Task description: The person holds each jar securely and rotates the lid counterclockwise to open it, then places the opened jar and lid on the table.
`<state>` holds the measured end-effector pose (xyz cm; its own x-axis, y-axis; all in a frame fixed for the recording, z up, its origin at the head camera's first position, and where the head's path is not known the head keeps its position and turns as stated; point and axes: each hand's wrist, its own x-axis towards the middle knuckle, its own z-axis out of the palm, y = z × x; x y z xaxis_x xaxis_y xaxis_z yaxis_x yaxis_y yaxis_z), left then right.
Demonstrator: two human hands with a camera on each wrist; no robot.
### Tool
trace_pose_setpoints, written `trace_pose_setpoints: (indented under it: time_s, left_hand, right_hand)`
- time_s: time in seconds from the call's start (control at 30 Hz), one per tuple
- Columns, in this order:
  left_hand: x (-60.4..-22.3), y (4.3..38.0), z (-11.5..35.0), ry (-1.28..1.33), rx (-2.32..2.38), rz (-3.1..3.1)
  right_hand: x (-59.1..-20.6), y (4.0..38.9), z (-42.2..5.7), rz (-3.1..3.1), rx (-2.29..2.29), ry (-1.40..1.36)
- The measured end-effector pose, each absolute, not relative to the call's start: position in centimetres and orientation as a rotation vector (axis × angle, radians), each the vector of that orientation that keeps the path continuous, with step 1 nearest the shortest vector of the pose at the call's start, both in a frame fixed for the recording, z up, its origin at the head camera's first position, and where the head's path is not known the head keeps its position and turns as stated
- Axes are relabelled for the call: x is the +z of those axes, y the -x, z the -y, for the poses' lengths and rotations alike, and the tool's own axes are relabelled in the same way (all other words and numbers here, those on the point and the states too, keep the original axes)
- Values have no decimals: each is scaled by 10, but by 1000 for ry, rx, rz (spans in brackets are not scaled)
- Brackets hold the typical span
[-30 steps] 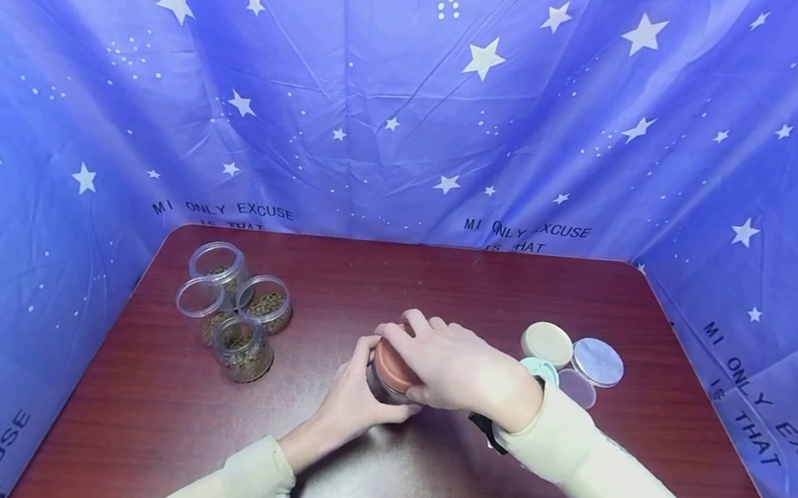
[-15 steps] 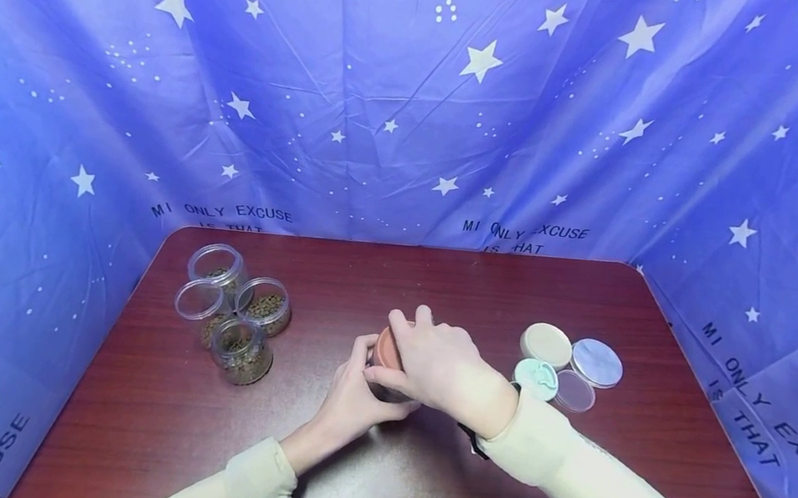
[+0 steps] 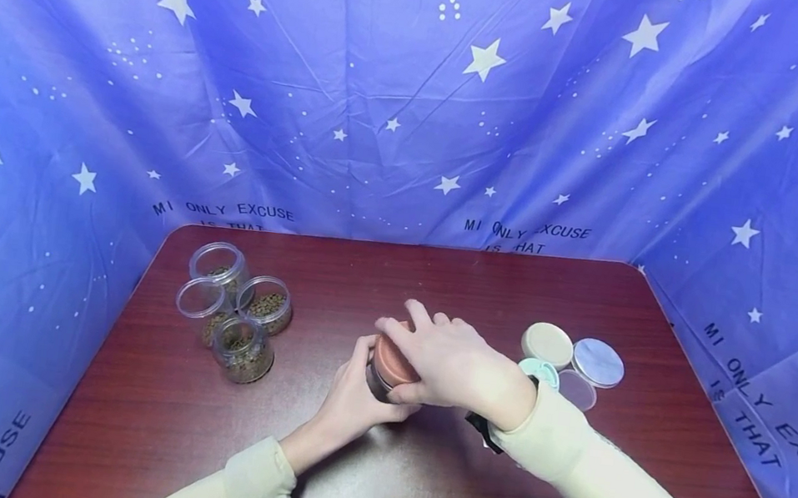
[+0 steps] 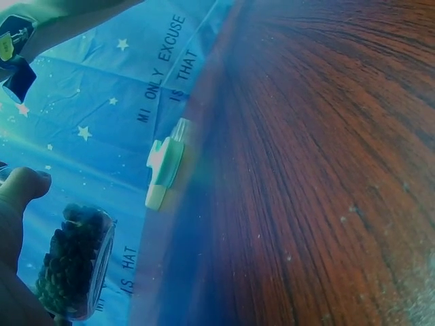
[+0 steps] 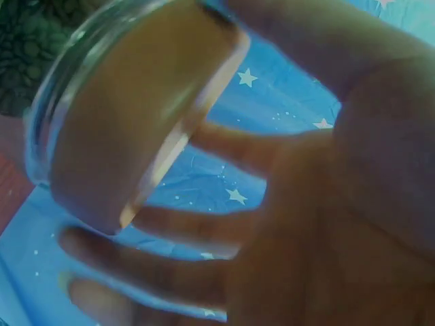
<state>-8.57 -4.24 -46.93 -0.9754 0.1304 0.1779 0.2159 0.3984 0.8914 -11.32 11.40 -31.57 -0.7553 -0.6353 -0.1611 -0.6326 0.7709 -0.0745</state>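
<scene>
Over the middle of the table, my left hand [image 3: 349, 398] grips a clear jar [image 4: 75, 265], thumb and fingers around its side. Dark pellet-like bits fill the jar, as the left wrist view shows. An orange-brown round lid [image 3: 395, 364] covers its mouth. From the right, my right hand [image 3: 462, 371] holds this lid by its edge, with thumb and fingers spread around it. In the right wrist view, the lid [image 5: 146, 115] sits against the jar's clear rim [image 5: 42, 139], tilted in that view, and the palm is apart from the lid's top.
At the left stand several uncovered clear jars [image 3: 243, 356] with brownish pellets inside. To the right lie a cream lid [image 3: 548, 345], a pale blue-grey lid [image 3: 598, 362], a mint lid [image 3: 537, 372] partly behind my right wrist, and a clear disc [image 3: 577, 389]. A starry blue cloth [image 3: 396, 97] surrounds the table.
My right hand turned on the lid, its thumb swinging up across the front, then came back to near its earlier hold. My left hand and the jar stay in place.
</scene>
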Motion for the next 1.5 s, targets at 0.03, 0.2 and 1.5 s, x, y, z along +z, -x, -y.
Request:
trace_pose_setpoints:
  time_s: [0.03,0.2,1.5]
  left_hand:
    - [-469,86,43,318,-1670,2558]
    - [-469,86,43,352,-1694,2547]
    - [-470,83,42,347,-1705,2554]
  right_hand:
    - [-316,113,-113,-2801,-16,980]
    - [-324,110,-104,-2910,-25,787]
    - [-322,106,-111,-2835,-76,941]
